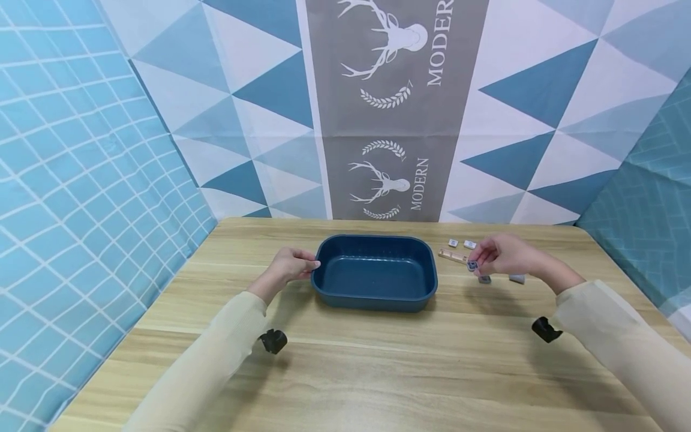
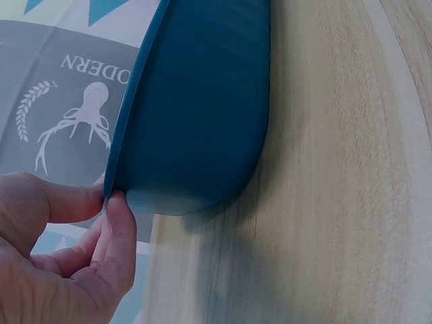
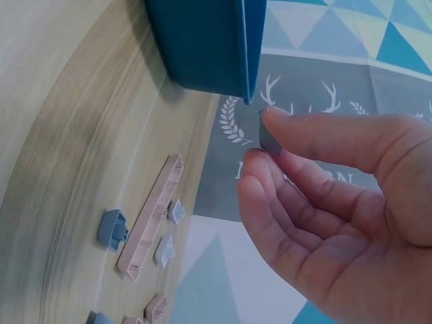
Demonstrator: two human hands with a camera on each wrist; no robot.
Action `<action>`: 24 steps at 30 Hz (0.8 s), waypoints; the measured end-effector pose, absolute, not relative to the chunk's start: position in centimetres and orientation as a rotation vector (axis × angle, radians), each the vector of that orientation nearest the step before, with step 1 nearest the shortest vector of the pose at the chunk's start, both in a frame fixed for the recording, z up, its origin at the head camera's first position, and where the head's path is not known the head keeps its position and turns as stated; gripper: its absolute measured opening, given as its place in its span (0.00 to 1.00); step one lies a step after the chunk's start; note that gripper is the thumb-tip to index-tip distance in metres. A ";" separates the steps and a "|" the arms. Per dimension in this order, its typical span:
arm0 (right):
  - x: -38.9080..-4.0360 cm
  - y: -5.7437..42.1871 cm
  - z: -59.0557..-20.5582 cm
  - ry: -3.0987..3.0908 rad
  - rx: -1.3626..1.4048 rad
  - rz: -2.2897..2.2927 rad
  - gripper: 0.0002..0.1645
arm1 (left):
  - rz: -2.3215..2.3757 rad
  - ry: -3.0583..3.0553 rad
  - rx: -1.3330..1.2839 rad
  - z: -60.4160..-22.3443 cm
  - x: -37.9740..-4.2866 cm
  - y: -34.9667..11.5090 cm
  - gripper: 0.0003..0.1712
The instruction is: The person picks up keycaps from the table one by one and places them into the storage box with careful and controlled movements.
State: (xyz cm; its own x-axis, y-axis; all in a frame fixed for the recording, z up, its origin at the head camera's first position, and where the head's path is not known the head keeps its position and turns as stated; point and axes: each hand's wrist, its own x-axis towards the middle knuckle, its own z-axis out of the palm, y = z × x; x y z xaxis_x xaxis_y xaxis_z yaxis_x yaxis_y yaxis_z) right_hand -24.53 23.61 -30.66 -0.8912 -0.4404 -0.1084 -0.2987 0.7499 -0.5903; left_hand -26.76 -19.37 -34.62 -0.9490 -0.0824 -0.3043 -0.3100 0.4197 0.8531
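Note:
A dark blue rectangular plastic basin (image 1: 372, 303) stands on the table with nothing visible inside. My left hand (image 1: 291, 265) pinches the rim at its left end between thumb and fingers; the left wrist view shows the basin (image 2: 196, 101) and this grip closely. To the right of the basin, my right hand (image 1: 504, 255) holds a small grey keycap (image 3: 270, 135) between thumb and fingertips, raised above the table. Beneath and around that hand lie a long pink spacebar keycap (image 3: 152, 219), a blue-grey keycap (image 3: 113, 229) and pale keycaps (image 3: 164, 251).
A wooden table (image 1: 367, 372) carries everything. Patterned cloth (image 1: 388, 108) hangs behind it, and blue grid cloth (image 1: 92, 180) hangs along the left. More keycaps (image 3: 156, 308) lie at the lower edge of the right wrist view. Each wrist bears a black mount (image 1: 273, 341).

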 end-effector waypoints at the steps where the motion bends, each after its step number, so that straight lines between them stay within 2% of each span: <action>1: -24.6 23.6 -30.7 2.705 -0.576 -0.853 0.12 | 1.550 2.456 -0.344 -34.6 -26.8 -19.4 0.16; 24: -25.3 22.0 -29.5 2.703 -0.673 -0.806 0.10 | 1.577 2.434 -0.326 -34.2 -26.2 -19.3 0.18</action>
